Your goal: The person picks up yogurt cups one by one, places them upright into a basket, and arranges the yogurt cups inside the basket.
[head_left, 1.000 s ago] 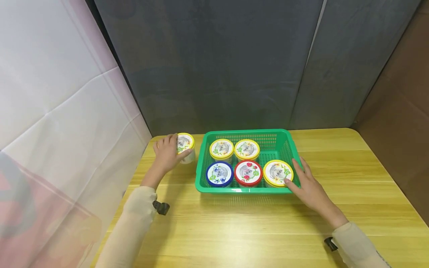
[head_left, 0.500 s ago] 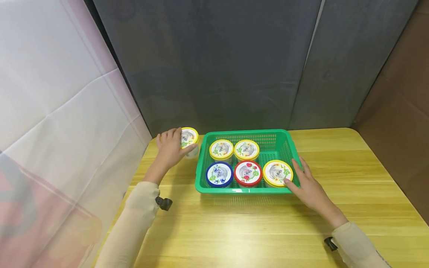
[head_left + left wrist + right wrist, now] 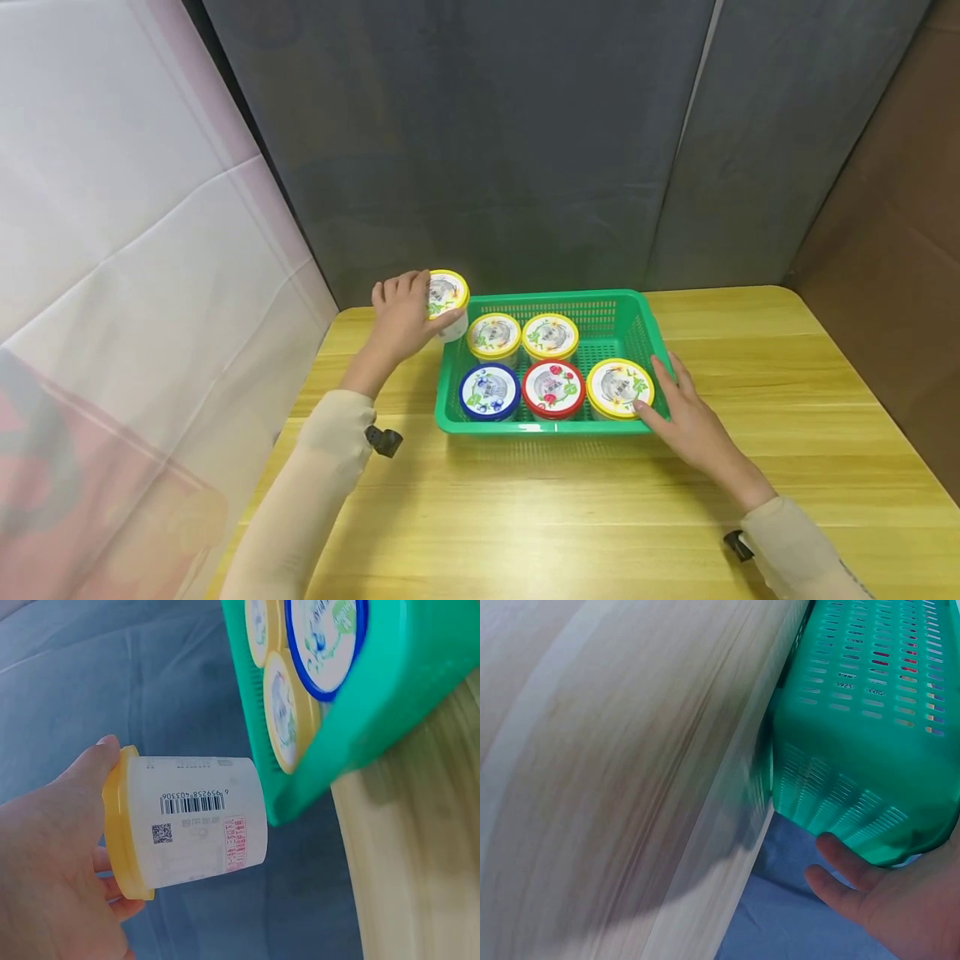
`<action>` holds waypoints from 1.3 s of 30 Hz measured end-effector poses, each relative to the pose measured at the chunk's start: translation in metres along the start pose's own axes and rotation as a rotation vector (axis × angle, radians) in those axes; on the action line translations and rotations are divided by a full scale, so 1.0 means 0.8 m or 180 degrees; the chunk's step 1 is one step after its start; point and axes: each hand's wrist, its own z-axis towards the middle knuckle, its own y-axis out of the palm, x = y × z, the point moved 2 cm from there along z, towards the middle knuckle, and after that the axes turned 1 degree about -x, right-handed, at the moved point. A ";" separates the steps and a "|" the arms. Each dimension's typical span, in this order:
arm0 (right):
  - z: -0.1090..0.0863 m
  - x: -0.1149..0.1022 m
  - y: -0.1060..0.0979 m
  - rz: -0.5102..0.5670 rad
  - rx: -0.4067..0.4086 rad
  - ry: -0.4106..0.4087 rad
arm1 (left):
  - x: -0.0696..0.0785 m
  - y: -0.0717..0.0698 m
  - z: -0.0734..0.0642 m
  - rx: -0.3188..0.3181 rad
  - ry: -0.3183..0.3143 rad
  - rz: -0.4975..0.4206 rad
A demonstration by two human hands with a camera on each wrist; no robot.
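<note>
My left hand [image 3: 405, 321] grips a white tub with a yellow lid [image 3: 447, 292], thumb and fingers around its lid. It is held up at the back left corner of a green plastic basket [image 3: 525, 427]. In the left wrist view the tub's barcode side [image 3: 202, 814] faces the camera. My right hand [image 3: 693, 425] holds the basket's right rim near the front corner. Its thumb reaches over the rim to a yellow-lidded tub [image 3: 620, 388], while the fingers [image 3: 847, 866] lie along the outside wall.
Also in the basket are two yellow-lidded tubs [image 3: 551, 335] in the back row, and a blue-lidded tub [image 3: 489, 392] and a red-lidded tub [image 3: 553, 389] in front. The wooden table [image 3: 525, 517] meets a dark grey panel [image 3: 480, 167] behind and a pale sheet [image 3: 150, 292] on the left.
My left hand has lifted the yellow-lidded tub off the table and carried it right and back, to the basket's rear left corner. The right hand and basket stay in place.
</note>
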 end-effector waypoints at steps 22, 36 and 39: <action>-0.001 0.001 0.003 0.0036 0.0020 0.0009 | 0.111 0.020 0.034 -0.0100 0.0466 0.0008; -0.001 -0.002 0.004 0.0031 0.0041 0.0002 | 0.175 0.046 0.041 -0.0052 0.0870 0.0087; -0.001 -0.002 0.004 0.0021 0.0053 0.0005 | 0.188 0.051 0.043 -0.0064 0.0933 0.0131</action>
